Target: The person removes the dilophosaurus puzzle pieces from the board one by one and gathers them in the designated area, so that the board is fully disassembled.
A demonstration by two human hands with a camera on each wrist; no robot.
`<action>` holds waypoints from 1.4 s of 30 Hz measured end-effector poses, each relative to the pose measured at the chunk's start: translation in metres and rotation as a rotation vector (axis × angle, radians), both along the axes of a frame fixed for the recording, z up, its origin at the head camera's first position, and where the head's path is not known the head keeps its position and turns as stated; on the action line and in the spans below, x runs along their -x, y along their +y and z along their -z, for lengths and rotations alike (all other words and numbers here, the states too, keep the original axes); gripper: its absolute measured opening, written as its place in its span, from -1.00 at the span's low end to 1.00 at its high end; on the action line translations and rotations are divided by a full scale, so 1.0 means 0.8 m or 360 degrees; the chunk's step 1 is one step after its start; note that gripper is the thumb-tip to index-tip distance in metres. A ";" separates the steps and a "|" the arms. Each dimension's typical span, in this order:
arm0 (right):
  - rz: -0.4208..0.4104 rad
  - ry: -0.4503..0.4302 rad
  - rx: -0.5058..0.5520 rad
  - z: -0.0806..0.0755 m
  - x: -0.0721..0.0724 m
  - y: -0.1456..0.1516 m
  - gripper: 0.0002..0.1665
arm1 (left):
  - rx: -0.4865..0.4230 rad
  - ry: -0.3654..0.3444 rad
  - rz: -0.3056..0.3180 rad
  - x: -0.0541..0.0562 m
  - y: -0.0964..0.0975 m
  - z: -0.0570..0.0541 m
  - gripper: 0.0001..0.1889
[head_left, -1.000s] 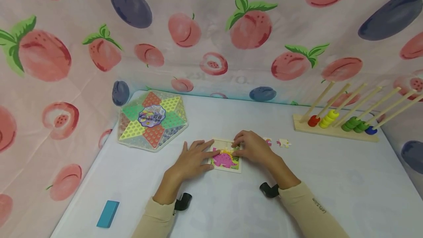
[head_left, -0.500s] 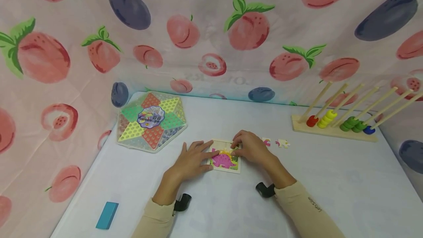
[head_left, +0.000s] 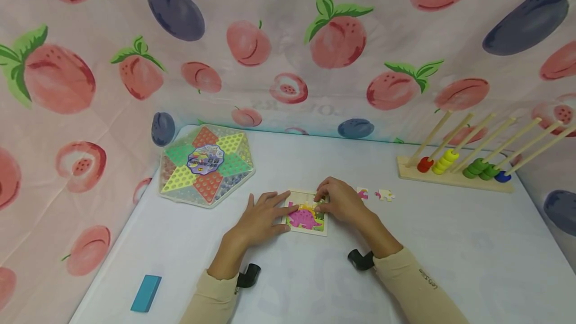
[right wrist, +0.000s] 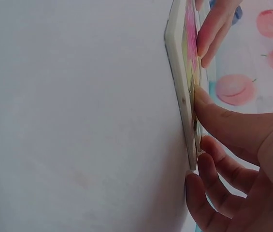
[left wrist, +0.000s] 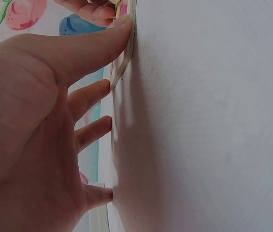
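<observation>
A small wooden jigsaw puzzle tray [head_left: 302, 197] lies on the white table, with a pink dinosaur picture [head_left: 303, 219] in its lower part and bare wood above. My left hand [head_left: 257, 220] spreads its straight fingers over the tray's left side; the index finger lies on the picture and the thumb [left wrist: 119, 31] presses the near rim. My right hand [head_left: 345, 203], at the upper right, pinches a puzzle piece [right wrist: 198, 137] between thumb and fingers. That piece sits slightly raised over the tray edge, mostly covered by the fingers. Two loose pieces, one pink and white [head_left: 362, 193], one mostly pale [head_left: 385, 195], lie to the right.
A hexagonal Chinese checkers set [head_left: 207, 164] lies at the back left. The wooden bead rack [head_left: 456, 176], with tilted pegs and colored rings, stands at the back right. Near the front left lies a blue block [head_left: 146, 293]. Fruit-printed cloth [head_left: 288, 39] hangs behind.
The head view has shifted slightly. Both hands stay at the tray, and the right forearm has moved a little to the left; the tray and loose pieces look unchanged.
</observation>
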State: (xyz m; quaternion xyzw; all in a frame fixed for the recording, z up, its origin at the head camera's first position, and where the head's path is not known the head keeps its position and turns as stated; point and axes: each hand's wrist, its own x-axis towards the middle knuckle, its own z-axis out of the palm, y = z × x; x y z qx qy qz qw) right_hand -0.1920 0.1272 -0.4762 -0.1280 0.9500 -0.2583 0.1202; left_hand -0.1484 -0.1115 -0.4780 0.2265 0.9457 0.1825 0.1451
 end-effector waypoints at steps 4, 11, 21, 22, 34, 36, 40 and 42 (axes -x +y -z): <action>0.0005 -0.0010 0.0017 -0.001 -0.001 -0.001 -0.84 | -0.0004 0.0002 0.0006 0.000 0.000 0.001 -0.42; -0.0001 -0.0017 0.0051 -0.003 -0.001 0.000 -0.84 | -0.0017 0.0024 0.0023 0.000 -0.001 0.002 -0.42; -0.0031 -0.0046 0.0002 -0.001 0.001 0.000 -0.79 | -0.0016 0.0019 0.0017 0.001 -0.001 0.003 -0.43; -0.0038 -0.0042 0.0007 -0.001 0.001 0.000 -0.79 | -0.0019 0.0020 0.0017 0.001 -0.001 0.003 -0.43; -0.0015 -0.0058 0.0117 0.001 -0.002 0.003 -0.78 | -0.0042 0.0007 0.0009 0.000 -0.001 0.004 -0.44; 0.0003 -0.0057 0.0120 0.000 -0.003 0.002 -0.78 | -0.0048 0.0013 0.0013 0.000 -0.001 0.006 -0.44; 0.0013 -0.0027 0.0097 -0.001 -0.005 -0.001 -0.78 | -0.0046 0.0029 0.0020 0.000 -0.001 0.006 -0.45; 0.0021 -0.0007 0.0075 -0.002 -0.005 -0.002 -0.77 | -0.0043 0.0033 0.0019 0.000 -0.001 0.006 -0.45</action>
